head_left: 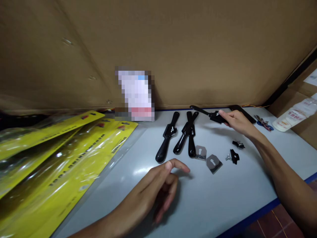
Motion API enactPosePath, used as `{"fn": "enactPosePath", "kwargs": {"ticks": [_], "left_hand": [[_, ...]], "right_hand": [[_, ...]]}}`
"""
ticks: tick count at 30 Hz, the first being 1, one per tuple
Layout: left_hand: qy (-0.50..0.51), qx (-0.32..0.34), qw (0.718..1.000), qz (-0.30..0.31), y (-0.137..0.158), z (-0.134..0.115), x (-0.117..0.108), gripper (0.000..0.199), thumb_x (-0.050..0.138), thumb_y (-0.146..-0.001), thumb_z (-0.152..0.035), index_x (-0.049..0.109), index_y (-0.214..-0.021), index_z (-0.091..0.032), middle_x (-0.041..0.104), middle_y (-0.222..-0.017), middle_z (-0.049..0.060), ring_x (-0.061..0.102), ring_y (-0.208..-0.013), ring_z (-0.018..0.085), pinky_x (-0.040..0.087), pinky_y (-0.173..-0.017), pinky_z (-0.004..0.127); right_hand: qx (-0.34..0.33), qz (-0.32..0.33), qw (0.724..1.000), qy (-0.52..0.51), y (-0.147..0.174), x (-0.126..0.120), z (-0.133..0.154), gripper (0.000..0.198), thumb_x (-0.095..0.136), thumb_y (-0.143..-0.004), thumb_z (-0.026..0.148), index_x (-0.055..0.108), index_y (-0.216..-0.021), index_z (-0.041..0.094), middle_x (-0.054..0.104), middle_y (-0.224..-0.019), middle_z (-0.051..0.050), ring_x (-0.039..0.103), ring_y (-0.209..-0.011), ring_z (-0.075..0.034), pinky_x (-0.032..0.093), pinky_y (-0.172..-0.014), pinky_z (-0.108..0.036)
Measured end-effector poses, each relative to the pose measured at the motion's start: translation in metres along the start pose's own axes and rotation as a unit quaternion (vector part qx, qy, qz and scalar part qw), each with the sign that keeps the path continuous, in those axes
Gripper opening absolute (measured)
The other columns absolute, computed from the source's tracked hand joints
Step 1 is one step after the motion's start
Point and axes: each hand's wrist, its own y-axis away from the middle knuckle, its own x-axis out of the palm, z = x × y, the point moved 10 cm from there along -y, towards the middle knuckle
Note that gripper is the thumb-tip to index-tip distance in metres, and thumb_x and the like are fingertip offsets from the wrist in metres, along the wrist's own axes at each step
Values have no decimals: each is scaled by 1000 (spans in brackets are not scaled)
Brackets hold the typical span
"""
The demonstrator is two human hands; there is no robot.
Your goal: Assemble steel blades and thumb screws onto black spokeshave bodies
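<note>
My right hand [234,120] is closed around a black spokeshave [218,116] near the back of the table. One handle of it points left toward the cardboard. My left hand [168,180] hovers over the tabletop with fingers apart and nothing in them. Beyond it lies a single black spokeshave [169,132]; right of that, two more spokeshaves [188,134] are crossed over each other. Two slotted metal blades [214,163] rest flat beside the crossed pair. A black cap plate [234,156] with thumbscrews sits farther right, and another dark cap piece [238,144] is behind it.
Yellow blister packs [74,175] cover the left of the white table [198,205]. A pixelated upright box [138,96] stands against the cardboard wall [188,49]. At the right are a dark flat object [244,114], small metal bits [264,124] and a plastic bottle [292,115].
</note>
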Motion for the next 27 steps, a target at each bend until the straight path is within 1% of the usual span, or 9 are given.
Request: {"fn": "enactPosePath", "kwargs": {"ticks": [3, 6, 11, 16, 19, 21, 23, 25, 27], "left_hand": [[-34, 10, 999, 1, 1, 2, 1, 62, 32, -98, -71, 62, -110, -18, 45, -49, -9, 35, -35, 8, 29, -36, 19], [-55, 12, 998, 6, 2, 2, 1, 62, 33, -98, -71, 64, -107, -18, 43, -48, -9, 35, -35, 8, 29, -36, 19], [-75, 13, 997, 11, 0, 0, 4, 61, 36, -96, -72, 64, -102, -18, 43, -48, -9, 34, -35, 8, 30, -35, 19], [-105, 13, 994, 26, 0, -4, 8, 60, 37, -96, -72, 64, -99, -18, 42, -49, -9, 34, -38, 8, 30, -37, 19], [-127, 13, 992, 24, 1, -8, 10, 60, 38, -96, -71, 65, -98, -18, 42, -50, -9, 34, -39, 8, 28, -39, 19], [-139, 15, 990, 26, 2, -10, 12, 58, 40, -96, -70, 65, -93, -17, 41, -48, -9, 34, -39, 8, 27, -40, 19], [-150, 21, 988, 32, 3, -12, 15, 54, 43, -96, -67, 64, -87, -18, 40, -45, -10, 33, -39, 9, 25, -41, 20], [-164, 35, 985, 35, 3, -17, 17, 50, 45, -97, -62, 63, -81, -18, 39, -43, -9, 32, -40, 9, 23, -42, 21], [-182, 56, 981, 34, 4, -21, 19, 46, 46, -99, -56, 64, -79, -18, 40, -43, -9, 33, -41, 9, 22, -43, 21]], "right_hand": [[63, -63, 993, 84, -12, -9, -28, 67, 42, -93, 72, 42, -49, 21, 31, -49, 3, 33, -52, -13, 23, -56, -30], [95, -56, 986, 122, -17, -2, -41, 65, 45, -94, 68, 49, -50, 21, 34, -48, 2, 39, -53, -15, 25, -57, -31], [76, -31, 988, 133, -17, 10, -38, 53, 48, -98, 57, 67, -68, 17, 54, -56, 0, 50, -61, -16, 30, -59, -28], [63, -92, 962, 248, -8, -1, -25, 34, 54, -97, 43, 75, -94, 16, 72, -87, -12, 63, -84, -26, 38, -68, -32], [-21, -139, 947, 288, 5, -1, 12, 28, 54, -98, 31, 74, -105, 13, 71, -108, -18, 61, -104, -33, 44, -80, -38], [-116, -145, 951, 247, 21, 11, 49, 26, 53, -97, 23, 72, -112, 14, 71, -111, -16, 60, -107, -31, 46, -88, -40], [-237, -112, 942, 208, 44, 34, 91, 30, 51, -94, 13, 68, -119, 16, 70, -112, -13, 58, -107, -28, 47, -89, -40], [-343, -52, 911, 223, 69, 64, 128, 39, 49, -91, 5, 66, -124, 18, 68, -119, -12, 55, -109, -28, 46, -89, -40], [-400, -1, 880, 256, 89, 91, 150, 40, 50, -90, 2, 65, -123, 18, 63, -132, -13, 52, -110, -28, 45, -87, -39]]}}
